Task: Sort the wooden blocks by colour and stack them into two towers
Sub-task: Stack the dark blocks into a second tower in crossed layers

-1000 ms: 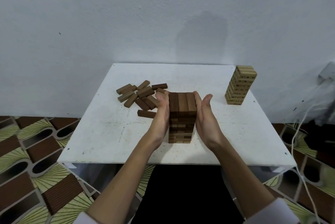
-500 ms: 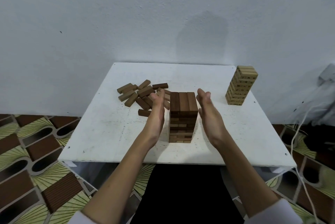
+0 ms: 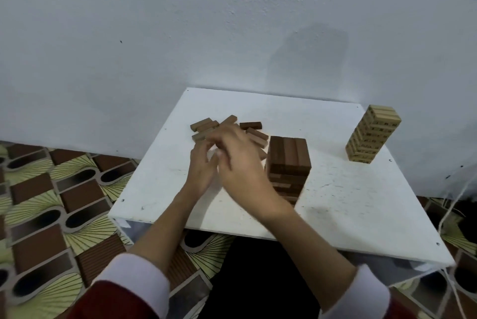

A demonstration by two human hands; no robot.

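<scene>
Half a second ago both hands stood upright on either side of the dark tower, palms facing it; now both have swung away to its left and are over the loose dark blocks, and the view has shifted so the tabletop sits further right in the picture.

At the far left lies the patterned floor (image 3: 51,202) of brown and yellow-green tiles, running under the white tabletop (image 3: 348,202). On the tabletop's left rear part is the scatter of loose dark blocks (image 3: 204,124), lying flat at mixed angles, one darker piece at the pile's right edge.

The left hand (image 3: 201,169) is at the near edge of that pile, fingers curled downward towards the blocks; motion blur hides whether its grip pinches a block or is empty, so I cannot tell. The right hand (image 3: 240,161) crosses just beside and partly over it, back of the hand upward, fingers reaching onto the pile; its fingertips are hidden and blurred, so its grip cannot be told either.

Just right of the hands stands the dark tower (image 3: 289,161), upright near the tabletop's middle, neither hand touching it. Well apart, at the right rear corner, stands the light tower (image 3: 371,135) of pale blocks, with white cables (image 3: 449,205) hanging beyond the tabletop's right edge.
</scene>
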